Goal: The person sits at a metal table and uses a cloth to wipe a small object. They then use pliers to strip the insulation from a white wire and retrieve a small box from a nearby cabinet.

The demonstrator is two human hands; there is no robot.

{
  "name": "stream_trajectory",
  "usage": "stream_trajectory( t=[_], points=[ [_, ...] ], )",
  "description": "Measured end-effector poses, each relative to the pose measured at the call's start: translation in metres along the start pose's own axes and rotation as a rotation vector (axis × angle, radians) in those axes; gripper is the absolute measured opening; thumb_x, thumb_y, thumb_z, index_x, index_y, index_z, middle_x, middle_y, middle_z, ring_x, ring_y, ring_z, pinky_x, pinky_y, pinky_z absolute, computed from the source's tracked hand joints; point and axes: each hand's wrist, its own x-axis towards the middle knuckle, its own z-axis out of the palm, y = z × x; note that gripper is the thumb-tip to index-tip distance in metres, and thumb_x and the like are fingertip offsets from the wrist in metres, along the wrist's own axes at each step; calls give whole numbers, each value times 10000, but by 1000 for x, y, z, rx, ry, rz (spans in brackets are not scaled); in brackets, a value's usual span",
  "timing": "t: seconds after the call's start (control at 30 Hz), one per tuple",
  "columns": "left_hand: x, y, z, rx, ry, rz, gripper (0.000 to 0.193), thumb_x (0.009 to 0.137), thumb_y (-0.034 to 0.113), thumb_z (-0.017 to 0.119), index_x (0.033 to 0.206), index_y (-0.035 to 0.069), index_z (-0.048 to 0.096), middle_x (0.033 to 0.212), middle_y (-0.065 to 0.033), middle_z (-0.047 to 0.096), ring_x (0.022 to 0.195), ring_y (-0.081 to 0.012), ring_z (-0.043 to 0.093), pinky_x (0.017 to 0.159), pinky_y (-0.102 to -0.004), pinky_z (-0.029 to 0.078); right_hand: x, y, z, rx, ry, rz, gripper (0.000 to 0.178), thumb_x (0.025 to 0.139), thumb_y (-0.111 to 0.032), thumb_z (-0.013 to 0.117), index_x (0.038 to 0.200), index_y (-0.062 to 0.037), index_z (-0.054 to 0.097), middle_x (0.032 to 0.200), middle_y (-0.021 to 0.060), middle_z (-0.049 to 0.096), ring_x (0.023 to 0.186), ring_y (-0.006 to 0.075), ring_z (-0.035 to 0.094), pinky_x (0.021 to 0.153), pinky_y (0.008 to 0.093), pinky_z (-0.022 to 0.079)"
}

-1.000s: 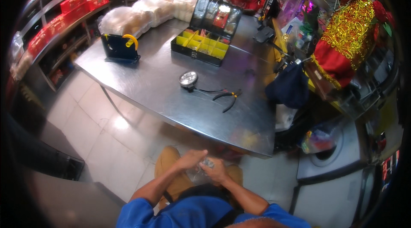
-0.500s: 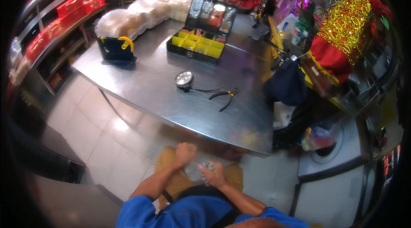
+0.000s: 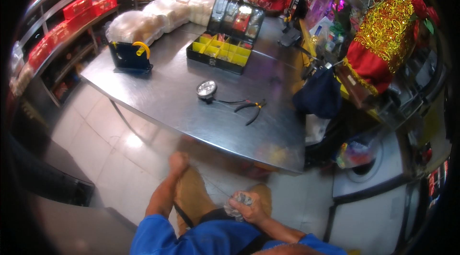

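My right hand (image 3: 251,209) is closed around a crumpled, greyish, partly see-through bundle (image 3: 234,208) above my lap. Its exact kind does not show. Out over my left knee, my left hand (image 3: 179,161) is closed in a fist. A thin, faint line runs between the bundle and the left hand's side; whether the fist grips it is too small to see. Beyond both hands, on the metal table (image 3: 158,104), lie a round lamp with a cable (image 3: 206,89) and black-and-yellow pliers (image 3: 254,109), touched by neither hand.
An open organizer case (image 3: 220,54) with yellow compartments sits on the table, near a dark blue holder with a yellow hook (image 3: 130,56). Bagged goods (image 3: 136,26) line the far left edge. Someone in red (image 3: 269,0) is at the back. A dark cloth bag (image 3: 318,93) hangs at right.
My left hand has moved away from the right one, outward to the left and forward. My right hand has shifted slightly right and down, still holding the bundle.
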Motion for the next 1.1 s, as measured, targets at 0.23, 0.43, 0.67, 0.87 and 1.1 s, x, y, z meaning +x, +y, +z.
stream_trajectory(
  t=[0.23, 0.43, 0.67, 0.87, 1.1],
  points=[
    [-44, 109, -42, -600, -245, 225, 392, 938, 401, 608, 977, 24, 709, 879, -145, 696, 745, -247, 657, 705, -361, 525, 41, 67, -21, -276, 49, 76, 199, 899, -189, 679, 800, -19, 646, 667, 26, 614, 594, 78, 534, 540, 258, 428],
    [-82, 160, -89, -806, -736, 157, 419, 996, 380, 545, 844, 12, 678, 669, -5, 604, 668, -71, 526, 605, -263, 437, 46, 87, -16, -306, 93, 18, 216, 893, -212, 678, 851, -1, 665, 643, 94, 621, 586, 111, 539, 567, 328, 451],
    [-95, 167, -65, -1167, -713, -264, 436, 947, 322, 618, 663, -9, 612, 608, -1, 575, 557, -85, 471, 511, -310, 399, 49, 96, -7, -441, 56, -240, 172, 891, -173, 677, 856, -5, 666, 693, 27, 638, 626, 94, 556, 583, 288, 461],
    [-83, 170, -62, -448, -373, 281, 201, 817, 220, 627, 746, 42, 688, 742, -173, 663, 677, -326, 652, 639, -409, 514, 37, 97, -17, -308, 60, 130, 219, 889, -212, 675, 830, -2, 657, 674, 45, 636, 606, 104, 563, 561, 304, 463],
    [-68, 151, -49, -387, -212, 203, 184, 783, 220, 639, 708, 59, 687, 719, -166, 659, 668, -367, 639, 658, -452, 520, 17, 92, -14, -242, 93, 16, 278, 894, -237, 679, 788, 17, 635, 614, 64, 599, 587, 85, 525, 547, 306, 443]
  ],
)
